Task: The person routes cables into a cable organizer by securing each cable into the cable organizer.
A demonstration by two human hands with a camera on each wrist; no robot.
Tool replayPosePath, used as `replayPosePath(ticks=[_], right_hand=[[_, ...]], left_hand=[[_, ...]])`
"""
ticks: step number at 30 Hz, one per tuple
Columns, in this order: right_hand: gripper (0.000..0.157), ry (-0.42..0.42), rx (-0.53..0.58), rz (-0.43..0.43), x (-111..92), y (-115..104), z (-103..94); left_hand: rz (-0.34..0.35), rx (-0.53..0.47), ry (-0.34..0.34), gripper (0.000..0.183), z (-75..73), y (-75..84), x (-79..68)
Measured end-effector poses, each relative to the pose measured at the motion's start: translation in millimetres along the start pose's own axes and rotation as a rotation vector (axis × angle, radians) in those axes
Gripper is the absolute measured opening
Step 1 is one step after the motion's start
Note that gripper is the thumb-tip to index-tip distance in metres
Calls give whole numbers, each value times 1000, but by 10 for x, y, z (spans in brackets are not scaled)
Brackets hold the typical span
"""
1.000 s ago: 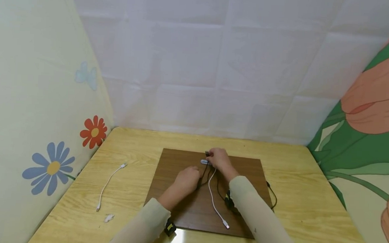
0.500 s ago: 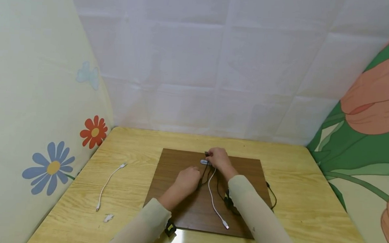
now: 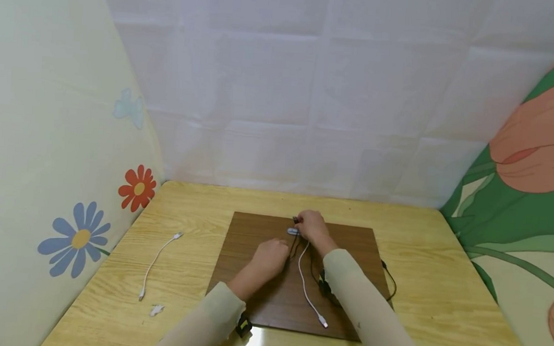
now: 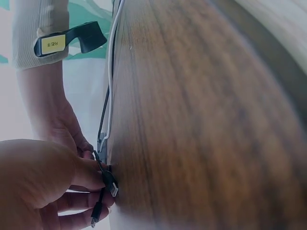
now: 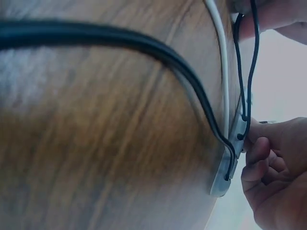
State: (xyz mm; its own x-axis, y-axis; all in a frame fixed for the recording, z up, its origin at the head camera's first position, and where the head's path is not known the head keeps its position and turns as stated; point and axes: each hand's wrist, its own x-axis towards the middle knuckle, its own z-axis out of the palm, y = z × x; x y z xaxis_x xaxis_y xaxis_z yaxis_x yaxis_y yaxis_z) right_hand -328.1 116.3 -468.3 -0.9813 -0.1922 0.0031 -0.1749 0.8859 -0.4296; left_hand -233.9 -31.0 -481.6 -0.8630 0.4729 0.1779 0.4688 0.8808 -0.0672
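A grey cable clip [image 3: 292,231] is near the far edge of the brown board [image 3: 255,224], with black and white cables running through it in the right wrist view. My right hand [image 3: 313,226] is at the clip, fingertips pinching a black cable behind it; its dark plug [image 3: 295,219] sticks out past the fingers. My left hand [image 3: 271,256], low over the board, holds black cable ends, among them a USB plug [image 4: 111,186] and a smaller plug [image 4: 96,216] in the left wrist view. A white cable [image 3: 306,287] trails from the clip toward the board's near edge.
On the wooden table [image 3: 200,211], a short white cable [image 3: 155,260] lies left of the board, with a small whitish piece [image 3: 157,310] near it. A black cable [image 3: 392,281] loops over the board's right side. A white sheet [image 3: 262,88] hangs behind the table.
The head view has shifted slightly, moving the scene a little to the right. My left hand has edged slightly; my right hand keeps its place at the clip.
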Motion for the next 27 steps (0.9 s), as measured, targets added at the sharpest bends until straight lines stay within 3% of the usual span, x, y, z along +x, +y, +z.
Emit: replayPosePath(ticks=[11, 17, 21, 27], right_hand=[[12, 22, 43, 5, -23, 6, 10], [18, 22, 75, 27, -36, 24, 38], [18, 30, 61, 23, -46, 23, 46], [18, 36, 23, -6, -51, 20, 44]], left_hand=[[18, 11, 24, 7, 6, 15, -37], [7, -5, -2, 9, 13, 35, -54], [-6, -26, -30, 10, 24, 37, -53], [-22, -61, -15, 8, 17, 25, -64]])
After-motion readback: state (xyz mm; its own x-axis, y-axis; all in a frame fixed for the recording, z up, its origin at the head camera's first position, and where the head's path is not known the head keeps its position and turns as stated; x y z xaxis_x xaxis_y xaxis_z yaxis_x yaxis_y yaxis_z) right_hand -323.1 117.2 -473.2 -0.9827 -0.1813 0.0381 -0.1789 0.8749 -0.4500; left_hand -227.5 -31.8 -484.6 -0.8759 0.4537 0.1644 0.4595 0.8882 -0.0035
